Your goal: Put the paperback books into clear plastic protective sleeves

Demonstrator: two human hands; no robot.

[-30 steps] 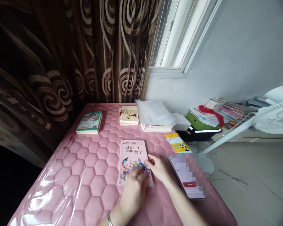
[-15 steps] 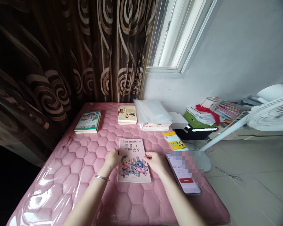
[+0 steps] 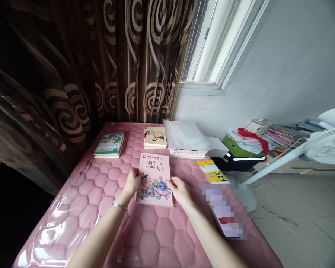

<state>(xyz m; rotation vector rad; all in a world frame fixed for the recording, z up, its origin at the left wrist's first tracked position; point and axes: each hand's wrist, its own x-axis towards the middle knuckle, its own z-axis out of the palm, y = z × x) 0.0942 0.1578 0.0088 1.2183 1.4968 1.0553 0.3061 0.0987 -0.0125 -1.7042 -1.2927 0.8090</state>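
A pale pink book (image 3: 154,179) with cartoon figures and large Chinese characters on its cover faces me at the middle of the pink padded mattress (image 3: 145,232). My left hand (image 3: 133,182) grips its left edge, thumb on the cover. On the opposite edge, my right hand (image 3: 180,189) pinches it with thumb and fingers. The fingers behind the book are hidden. It seems slightly raised off the mattress, its far edge close to the cream books (image 3: 155,137). A bracelet circles my left wrist.
A green-edged book (image 3: 109,144) lies at the far left. Clear plastic sleeves (image 3: 187,136) rest on books by the wall. Yellow-and-white packets (image 3: 213,172) and a partly pixelated phone (image 3: 226,217) lie at the right edge. Beyond stand a white fan (image 3: 321,137) and a green box (image 3: 242,147).
Both hands have moved the pink book a little away from me, and it looks lifted. The whole view has shifted slightly, so the other things appear further right.
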